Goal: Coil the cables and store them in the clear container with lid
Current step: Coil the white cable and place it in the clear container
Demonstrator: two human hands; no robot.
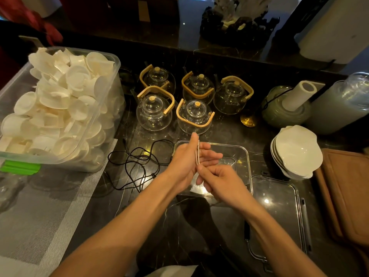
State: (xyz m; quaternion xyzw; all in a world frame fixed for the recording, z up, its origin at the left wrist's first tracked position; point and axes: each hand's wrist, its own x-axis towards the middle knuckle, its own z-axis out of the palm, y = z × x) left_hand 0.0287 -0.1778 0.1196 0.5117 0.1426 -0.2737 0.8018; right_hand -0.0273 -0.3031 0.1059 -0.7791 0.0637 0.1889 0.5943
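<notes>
A white cable (197, 154) runs in a few loops over the palm of my left hand (187, 158), which holds it above the clear container (242, 154). My right hand (217, 180) pinches the cable's lower part just below the left palm. A tangled black cable (139, 162) lies loose on the dark counter to the left of the container. The clear lid (277, 212) rests flat on the counter to the right of the container, with its clips open.
A big clear tub of white cups (60, 108) stands at the left on a grey mat (40, 212). Several glass teapots (194, 116) sit behind the container. Stacked white bowls (297, 150), a wooden tray (347, 194) and jars (339, 104) are at the right.
</notes>
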